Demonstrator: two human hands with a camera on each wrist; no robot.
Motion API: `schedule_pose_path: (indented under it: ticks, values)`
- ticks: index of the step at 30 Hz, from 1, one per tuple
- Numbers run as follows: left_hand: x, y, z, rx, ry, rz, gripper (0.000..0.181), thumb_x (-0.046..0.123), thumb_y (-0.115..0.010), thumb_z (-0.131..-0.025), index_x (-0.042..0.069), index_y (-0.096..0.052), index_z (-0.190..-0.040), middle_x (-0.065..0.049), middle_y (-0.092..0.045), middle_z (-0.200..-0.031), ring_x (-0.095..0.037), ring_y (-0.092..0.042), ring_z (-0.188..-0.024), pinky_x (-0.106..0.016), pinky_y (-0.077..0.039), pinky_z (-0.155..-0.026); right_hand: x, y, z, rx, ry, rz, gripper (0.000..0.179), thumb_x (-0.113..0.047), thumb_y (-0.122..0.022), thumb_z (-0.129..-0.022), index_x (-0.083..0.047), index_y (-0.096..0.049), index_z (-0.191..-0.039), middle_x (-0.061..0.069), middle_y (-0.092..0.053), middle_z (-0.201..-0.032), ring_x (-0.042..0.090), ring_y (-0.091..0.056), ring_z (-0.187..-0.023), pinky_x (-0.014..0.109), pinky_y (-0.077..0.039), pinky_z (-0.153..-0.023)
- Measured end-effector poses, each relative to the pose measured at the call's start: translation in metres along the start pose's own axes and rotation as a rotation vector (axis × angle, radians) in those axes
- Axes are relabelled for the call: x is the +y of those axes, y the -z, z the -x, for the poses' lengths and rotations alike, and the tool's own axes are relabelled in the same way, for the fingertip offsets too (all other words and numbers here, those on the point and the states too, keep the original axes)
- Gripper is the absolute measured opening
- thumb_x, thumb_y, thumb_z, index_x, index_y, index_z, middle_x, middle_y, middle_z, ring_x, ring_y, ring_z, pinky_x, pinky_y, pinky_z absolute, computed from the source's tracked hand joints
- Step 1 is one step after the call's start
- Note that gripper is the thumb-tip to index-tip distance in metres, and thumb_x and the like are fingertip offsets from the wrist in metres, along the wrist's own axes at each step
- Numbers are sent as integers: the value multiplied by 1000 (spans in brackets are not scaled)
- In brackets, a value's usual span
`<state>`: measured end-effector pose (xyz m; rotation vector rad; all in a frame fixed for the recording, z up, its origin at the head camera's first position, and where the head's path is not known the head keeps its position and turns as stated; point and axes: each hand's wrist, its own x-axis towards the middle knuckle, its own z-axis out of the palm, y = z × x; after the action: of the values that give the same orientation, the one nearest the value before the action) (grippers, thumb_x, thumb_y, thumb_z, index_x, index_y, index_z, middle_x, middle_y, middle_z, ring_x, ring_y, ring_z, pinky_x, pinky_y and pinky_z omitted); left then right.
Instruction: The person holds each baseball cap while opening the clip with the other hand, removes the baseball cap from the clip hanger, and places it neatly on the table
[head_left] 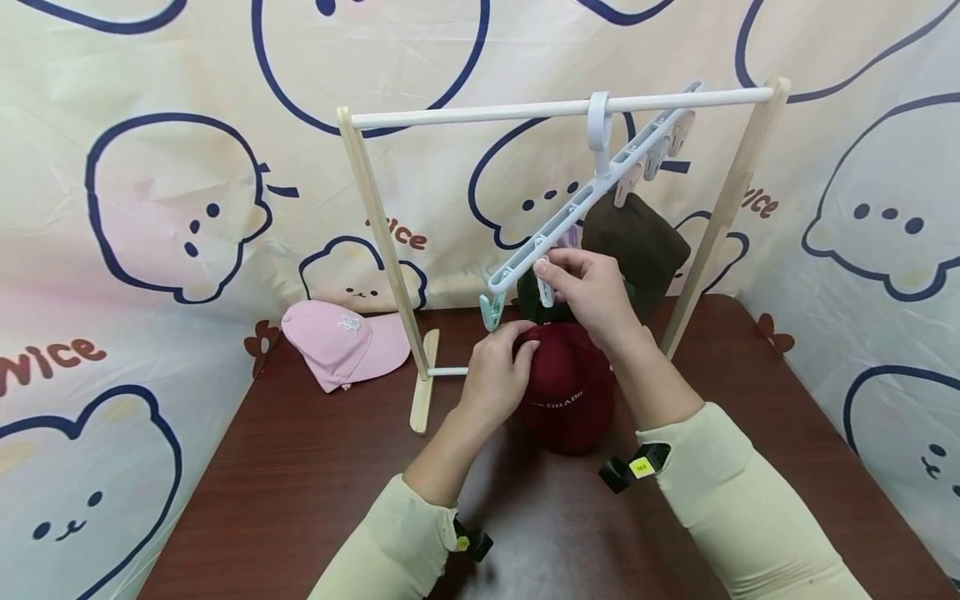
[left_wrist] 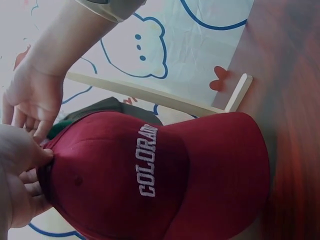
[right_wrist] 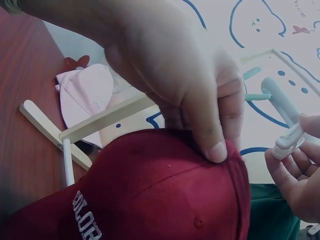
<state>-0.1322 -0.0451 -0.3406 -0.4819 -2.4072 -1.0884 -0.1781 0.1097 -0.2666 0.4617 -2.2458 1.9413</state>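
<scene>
My left hand [head_left: 495, 375] pinches the edge of a dark red cap [head_left: 566, 400] between thumb and fingers. The cap hangs with its brim down, and white "COLORADO" lettering [left_wrist: 146, 160] shows in the left wrist view. Just above it, my right hand [head_left: 596, 292] pinches a white clothespin [head_left: 545, 287] near the front end of a pale blue clip hanger [head_left: 577, 204]. In the right wrist view, that clothespin [right_wrist: 290, 140] is apart from the cap's edge. A mint clothespin [head_left: 491, 310] dangles at the hanger's tip. Behind the red cap is a green cap [right_wrist: 272, 212], mostly hidden.
The hanger hooks over the white rod [head_left: 480, 114] of a wooden rack [head_left: 378, 225]. A dark brown cap [head_left: 637, 250] hangs farther back, near several other clothespins. On the brown table [head_left: 300, 483], a pink cap [head_left: 330, 333] lies left of the rack.
</scene>
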Motion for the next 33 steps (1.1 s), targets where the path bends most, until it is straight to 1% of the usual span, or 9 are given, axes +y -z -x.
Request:
schedule_pose_path:
  ticks: [4, 8, 14, 18, 21, 24, 28, 31, 33]
  values:
    - [-6, 1, 0, -17, 61, 45, 23, 16, -64, -96, 8, -68, -116, -8, -72, -110, -21, -68, -104, -38, -55, -89, 0, 1, 1, 1, 24, 0, 32, -23, -67, -95, -1, -69, -118, 4, -62, -90, 24, -54, -83, 28, -52, -71]
    - [-11, 3, -3, -65, 117, 133, 22, 17, -66, -95, 9, -70, -115, -6, -73, -108, -16, -68, -102, -36, -55, -89, 0, 0, 1, 7, 38, -5, 32, -23, -67, -94, -1, -69, -118, 6, -61, -91, 21, -52, -82, 31, -50, -69]
    - [-22, 7, -7, -141, 191, 230, 20, 19, -67, -94, 10, -73, -111, -2, -74, -99, -13, -66, -96, -35, -54, -85, 1, 0, 1, 3, 35, -12, 32, -23, -68, -94, -2, -70, -118, 8, -63, -100, 21, -52, -89, 33, -51, -73]
    - [-27, 11, -10, -170, 250, 308, 19, 19, -70, -92, 9, -74, -108, -2, -74, -95, -13, -65, -91, -32, -54, -81, 1, 0, 1, 1, 27, -13, 33, -23, -68, -94, -2, -69, -119, 8, -64, -98, 21, -53, -87, 31, -51, -73]
    - [-29, 13, -12, -189, 301, 360, 19, 18, -71, -91, 10, -75, -107, -3, -74, -95, -13, -65, -87, -30, -55, -78, 1, 1, 1, -4, 14, -11, 34, -24, -68, -94, -2, -68, -120, 7, -64, -98, 20, -54, -87, 27, -52, -73]
    - [-30, 16, -12, -204, 334, 380, 19, 18, -72, -90, 10, -75, -107, -4, -75, -96, -13, -66, -87, -29, -55, -77, 2, 2, 1, -8, 8, -6, 35, -24, -67, -94, -2, -68, -121, 5, -63, -98, 20, -54, -87, 25, -51, -73]
    - [-34, 21, -11, -219, 384, 391, 20, 19, -72, -90, 10, -75, -108, -3, -75, -100, -13, -67, -89, -29, -56, -76, 4, 2, 1, -4, 15, -4, 34, -24, -68, -94, -1, -68, -119, 5, -60, -92, 20, -52, -83, 29, -50, -71]
    - [-41, 27, -10, -225, 426, 397, 21, 19, -72, -89, 10, -75, -109, -4, -75, -101, -14, -67, -88, -28, -56, -74, 4, 2, 1, 2, 24, -7, 32, -24, -68, -94, -2, -70, -117, 6, -58, -85, 20, -51, -81, 33, -48, -69]
    - [-46, 31, -9, -226, 460, 407, 21, 19, -71, -89, 10, -75, -108, -6, -75, -101, -16, -67, -88, -29, -57, -72, 4, 1, 1, 5, 30, -10, 31, -24, -68, -94, -2, -70, -115, 6, -57, -83, 20, -51, -79, 33, -48, -67]
